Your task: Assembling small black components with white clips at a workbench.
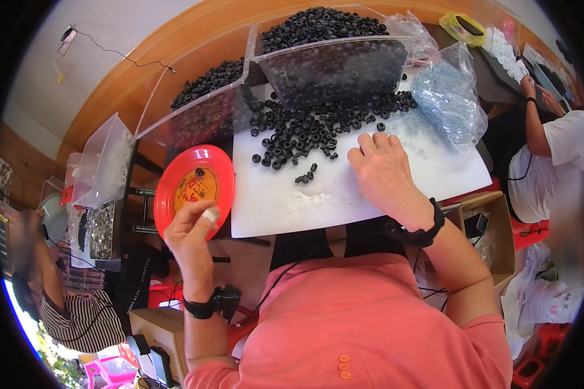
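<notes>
From my head view, my left hand [189,245] curls at the near edge of the red plate [225,170], well apart from my right hand [384,172], bent over the white sheet [266,206] right of scattered black parts [308,133], either grip impossible to tell.

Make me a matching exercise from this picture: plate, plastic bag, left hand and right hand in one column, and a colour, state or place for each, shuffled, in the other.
Things
1. Plate
2. Plastic bag
3. Left hand
4. Right hand

Descriptions
A. Over the white sheet, near the loose black parts
B. Round, with a red rim
C. At the plate's near edge
D. Full of small pale-blue bits

Pairs: 1-B, 2-D, 3-C, 4-A
</notes>
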Available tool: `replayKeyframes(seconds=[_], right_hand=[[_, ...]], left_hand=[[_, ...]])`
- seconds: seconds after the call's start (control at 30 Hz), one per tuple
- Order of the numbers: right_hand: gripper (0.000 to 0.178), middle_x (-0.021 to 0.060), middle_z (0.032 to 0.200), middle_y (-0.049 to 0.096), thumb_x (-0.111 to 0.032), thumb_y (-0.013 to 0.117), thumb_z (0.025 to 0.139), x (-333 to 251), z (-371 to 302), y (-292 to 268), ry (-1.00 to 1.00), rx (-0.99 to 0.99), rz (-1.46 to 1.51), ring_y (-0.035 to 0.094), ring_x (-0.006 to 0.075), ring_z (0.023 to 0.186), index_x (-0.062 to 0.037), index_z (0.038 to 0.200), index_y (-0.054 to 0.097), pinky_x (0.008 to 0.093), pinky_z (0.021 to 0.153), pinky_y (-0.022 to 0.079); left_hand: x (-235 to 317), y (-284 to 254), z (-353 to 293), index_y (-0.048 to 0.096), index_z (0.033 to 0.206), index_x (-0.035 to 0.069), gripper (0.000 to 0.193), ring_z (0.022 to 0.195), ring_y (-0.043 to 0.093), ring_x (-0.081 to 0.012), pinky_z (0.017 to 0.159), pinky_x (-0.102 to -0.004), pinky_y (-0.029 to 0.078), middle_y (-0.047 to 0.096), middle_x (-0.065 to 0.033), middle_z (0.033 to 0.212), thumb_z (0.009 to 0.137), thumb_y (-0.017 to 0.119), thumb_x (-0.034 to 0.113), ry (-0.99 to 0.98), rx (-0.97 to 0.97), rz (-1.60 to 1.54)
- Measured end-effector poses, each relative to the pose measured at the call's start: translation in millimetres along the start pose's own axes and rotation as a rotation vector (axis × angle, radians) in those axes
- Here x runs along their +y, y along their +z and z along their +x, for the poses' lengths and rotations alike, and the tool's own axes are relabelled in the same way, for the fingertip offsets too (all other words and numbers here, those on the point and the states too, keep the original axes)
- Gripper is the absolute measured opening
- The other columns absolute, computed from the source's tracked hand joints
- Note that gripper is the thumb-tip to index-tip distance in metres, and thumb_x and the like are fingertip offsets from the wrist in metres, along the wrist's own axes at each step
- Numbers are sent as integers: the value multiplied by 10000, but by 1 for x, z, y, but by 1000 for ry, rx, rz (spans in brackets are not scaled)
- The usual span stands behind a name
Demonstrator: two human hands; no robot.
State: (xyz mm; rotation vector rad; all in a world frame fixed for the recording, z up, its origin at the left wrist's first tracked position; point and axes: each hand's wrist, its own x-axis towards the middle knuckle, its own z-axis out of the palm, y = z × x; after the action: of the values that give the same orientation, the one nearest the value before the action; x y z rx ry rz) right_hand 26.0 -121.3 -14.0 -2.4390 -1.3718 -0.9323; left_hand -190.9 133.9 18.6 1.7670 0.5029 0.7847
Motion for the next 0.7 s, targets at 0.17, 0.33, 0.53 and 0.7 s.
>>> replayKeyframes(seconds=[0.17, 0.33, 0.53, 0.7], right_hand=[[56, 107, 856, 588, -89, 623, 763, -2, 3, -3, -59, -40, 12, 580, 275, 852, -45, 791, 644, 399, 764, 443], [57, 116, 847, 579, -87, 616, 764, -15, 3, -10, -126, -2, 109, 578, 285, 830, -42, 797, 605, 406, 755, 442], [56, 127, 853, 578, -79, 606, 774, -28, 1, -2, -146, -45, 168, 577, 305, 833, -35, 805, 594, 417, 770, 439], [64, 130, 851, 579, -68, 606, 771, -26, -2, -10, -125, -103, 136, 574, 308, 845, -28, 818, 592, 415, 771, 439]], left_hand=[[-20, -51, 2, 721, 1022, -51, 135, 705, 683, -157, 621, -238, 512, 731, -111, 849, 911, 699, 22, -91, 181, -119], [-36, -85, -5, 706, 1043, -59, 149, 697, 688, -169, 581, -234, 497, 730, -115, 856, 922, 691, 26, -139, 306, -240], [-21, -52, -6, 706, 1051, -66, 165, 698, 685, -171, 591, -233, 490, 730, -121, 856, 922, 687, 35, -54, 240, -191], [-11, -43, 4, 730, 1013, -45, 131, 714, 665, -128, 610, -220, 469, 732, -92, 871, 910, 682, 20, -34, 193, -173]])
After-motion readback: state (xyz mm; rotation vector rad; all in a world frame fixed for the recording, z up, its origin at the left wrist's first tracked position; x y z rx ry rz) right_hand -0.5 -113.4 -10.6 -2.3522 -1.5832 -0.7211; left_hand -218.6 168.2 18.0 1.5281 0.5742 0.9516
